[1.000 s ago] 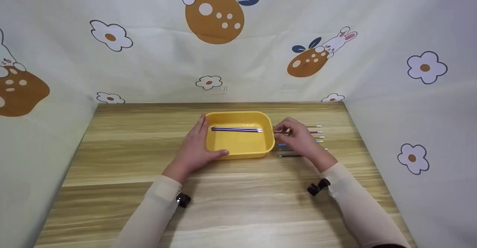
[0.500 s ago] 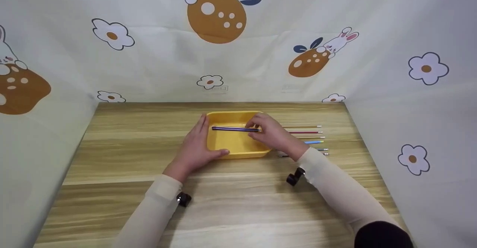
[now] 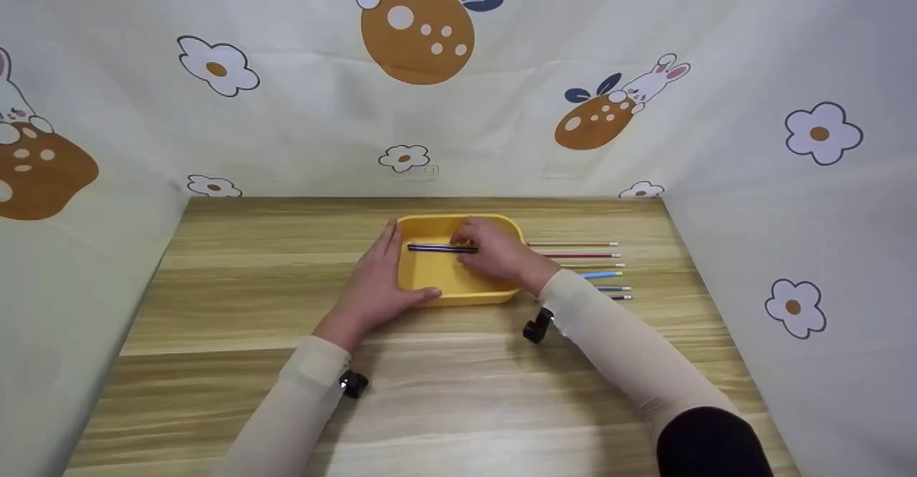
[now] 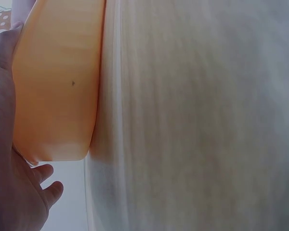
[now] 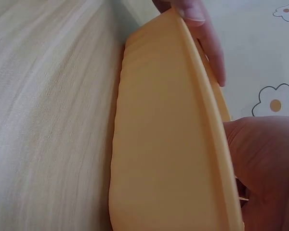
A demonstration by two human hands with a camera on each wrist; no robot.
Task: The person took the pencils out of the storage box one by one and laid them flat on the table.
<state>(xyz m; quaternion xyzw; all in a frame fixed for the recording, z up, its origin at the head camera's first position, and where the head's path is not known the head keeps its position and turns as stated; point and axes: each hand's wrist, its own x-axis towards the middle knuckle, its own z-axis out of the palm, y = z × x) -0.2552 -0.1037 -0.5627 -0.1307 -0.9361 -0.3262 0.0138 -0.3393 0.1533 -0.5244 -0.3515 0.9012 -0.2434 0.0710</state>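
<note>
A yellow plastic tray [image 3: 458, 298] stands on the wooden table. My left hand [image 3: 369, 276] grips its left end, the thumb over the front rim and the fingers along the left side; the left wrist view shows the tray's outer wall [image 4: 58, 82] against this hand. Inside the tray lie dark purple, white-striped pencils [image 3: 433, 248], close together and lengthwise. My right hand [image 3: 494, 248] reaches in over the right rim, its curled fingers and thumb around the pencils, hiding their right ends. In the right wrist view the tray wall hides most of the right fingers.
To the right of the tray several pencils [image 3: 587, 255] lie in a row, roughly parallel, eraser ends to the right; my right forearm covers part of them. A cream curtain [image 3: 308, 126] with printed flowers and rabbits encloses the table at the back and sides.
My right hand has moved left from the row of pencils, over the tray's right rim and along the striped pencils. The left hand and the tray have stayed in place.
</note>
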